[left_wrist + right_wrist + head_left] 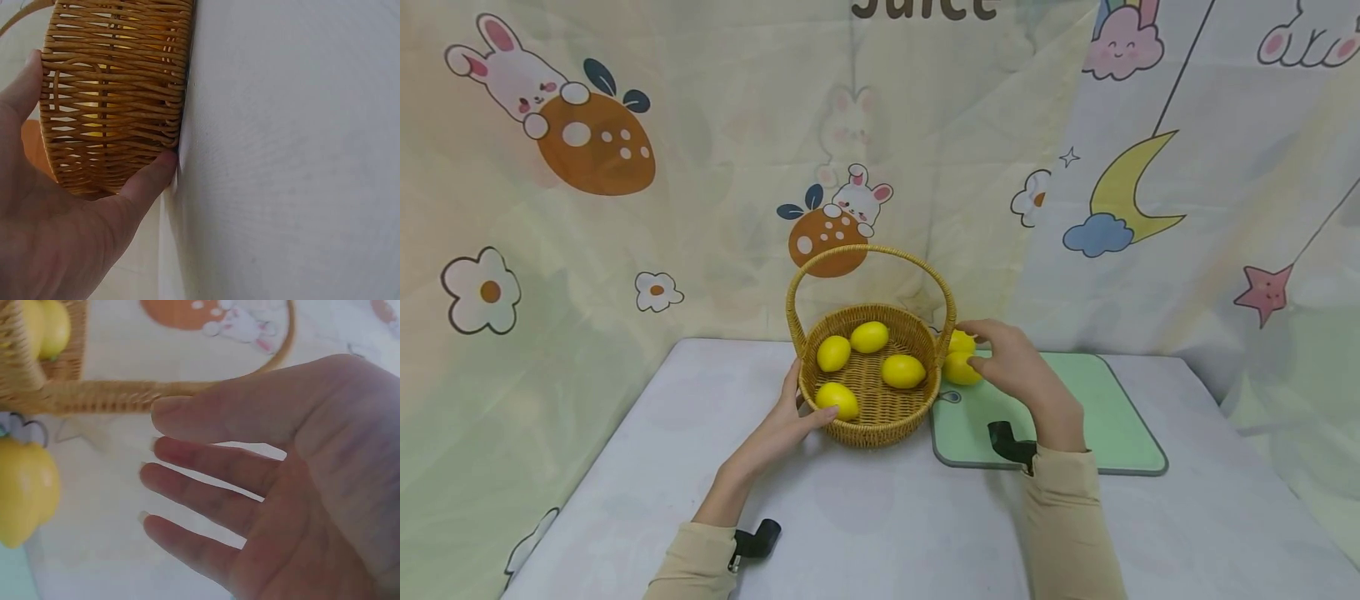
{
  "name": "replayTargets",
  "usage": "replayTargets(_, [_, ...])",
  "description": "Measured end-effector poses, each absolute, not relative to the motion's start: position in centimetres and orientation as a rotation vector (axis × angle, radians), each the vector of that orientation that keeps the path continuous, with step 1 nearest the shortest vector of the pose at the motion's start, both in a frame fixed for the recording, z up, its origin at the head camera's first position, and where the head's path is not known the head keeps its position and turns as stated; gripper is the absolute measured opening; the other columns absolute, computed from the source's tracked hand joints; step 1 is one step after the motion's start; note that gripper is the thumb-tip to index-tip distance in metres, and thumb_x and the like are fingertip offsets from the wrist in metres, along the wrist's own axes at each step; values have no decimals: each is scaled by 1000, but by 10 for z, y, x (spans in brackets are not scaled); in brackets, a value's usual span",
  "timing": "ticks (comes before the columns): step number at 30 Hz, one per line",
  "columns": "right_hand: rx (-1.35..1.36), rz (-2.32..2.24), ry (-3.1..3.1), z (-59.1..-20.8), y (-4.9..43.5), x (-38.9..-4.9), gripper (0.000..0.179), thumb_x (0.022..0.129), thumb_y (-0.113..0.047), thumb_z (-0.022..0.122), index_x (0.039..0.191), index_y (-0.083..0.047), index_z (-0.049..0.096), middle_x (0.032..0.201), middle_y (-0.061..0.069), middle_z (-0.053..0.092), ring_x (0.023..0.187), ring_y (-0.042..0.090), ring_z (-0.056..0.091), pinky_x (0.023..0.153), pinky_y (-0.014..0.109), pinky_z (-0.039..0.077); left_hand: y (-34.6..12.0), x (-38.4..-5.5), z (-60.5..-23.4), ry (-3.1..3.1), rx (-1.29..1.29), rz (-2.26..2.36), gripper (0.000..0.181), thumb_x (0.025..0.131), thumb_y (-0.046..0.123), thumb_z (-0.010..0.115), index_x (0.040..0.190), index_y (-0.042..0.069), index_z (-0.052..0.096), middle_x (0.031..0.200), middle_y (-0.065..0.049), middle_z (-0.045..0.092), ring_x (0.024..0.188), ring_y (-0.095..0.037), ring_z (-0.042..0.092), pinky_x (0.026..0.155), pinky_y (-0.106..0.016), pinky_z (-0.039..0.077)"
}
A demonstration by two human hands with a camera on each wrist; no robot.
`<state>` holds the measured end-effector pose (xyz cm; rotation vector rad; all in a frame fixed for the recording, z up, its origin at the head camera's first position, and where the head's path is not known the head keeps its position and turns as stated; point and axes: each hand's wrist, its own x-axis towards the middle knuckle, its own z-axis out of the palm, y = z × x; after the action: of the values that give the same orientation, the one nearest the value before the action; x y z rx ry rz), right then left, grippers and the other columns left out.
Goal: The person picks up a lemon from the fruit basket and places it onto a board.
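Observation:
A woven basket (880,429) with a tall hoop handle (796,308) stands on the table, with several yellow lemons (903,372) inside. My left hand (782,425) holds the basket's left side, its thumb at the front rim beside one lemon (837,401). In the left wrist view, the fingers (150,181) press on the woven wall (112,94). Right of the basket, two more lemons (961,369) lie close together at the board's back left corner. My right hand (1018,375) hovers beside them; in the right wrist view its fingers (206,494) are spread apart, holding nothing.
A pale green cutting board (1112,425) with a grey edge lies under and beyond the right hand. White cloth covers the table (865,533). A printed curtain (722,167) hangs right behind the table. Black wrist cameras (758,540) sit on both sleeves.

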<state>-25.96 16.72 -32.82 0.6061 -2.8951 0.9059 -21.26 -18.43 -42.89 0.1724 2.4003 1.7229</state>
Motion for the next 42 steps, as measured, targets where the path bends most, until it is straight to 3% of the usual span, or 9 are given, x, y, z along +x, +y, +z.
replayTargets(6, [678,891,-2835,-315,156,-246,47,93,-4,62,139,-9,57,141,12,58,123,35,56,102,56,47,-182,-202,-407,2377,153,1688,109,93,41,68,158,27,-19,167,0,-17,155,-37,1,119,-68,9])
replayTargets(14, [860,888,-2723,-320,135,-244,46,90,-1,65,135,-8,60,134,11,63,118,32,59,100,50,51,-182,-203,-408,2379,133,1674,110,93,41,68,158,25,-20,167,-1,-18,155,-37,3,120,-67,10])
replayTargets(23, [930,966,-2757,-368,102,-273,44,90,-2,67,133,-10,62,138,7,59,134,28,51,111,49,44,-187,-214,-438,2411,177,1719,107,90,49,69,153,46,-18,166,9,-15,156,-35,4,119,-68,10])
replayTargets(27, [931,891,-2823,-385,90,-281,47,89,-4,68,135,-12,61,147,11,50,136,32,48,112,51,42,-186,-212,-431,2399,166,1710,109,90,49,69,154,41,-19,166,7,-16,156,-35,3,119,-68,10])
replayTargets(34, [838,653,-2936,-394,77,-279,57,88,-7,67,143,-14,54,157,14,38,145,34,37,116,53,37,-187,-217,-437,2422,196,1725,106,89,54,68,152,48,-17,166,12,-15,156,-34,4,120,-67,9])
replayTargets(42, [712,494,-3009,-396,66,-275,64,83,0,62,144,-16,53,150,16,46,139,36,44,110,54,43,-185,-209,-419,2360,179,1736,110,92,39,70,157,31,-18,167,3,-16,155,-37,2,120,-67,8])
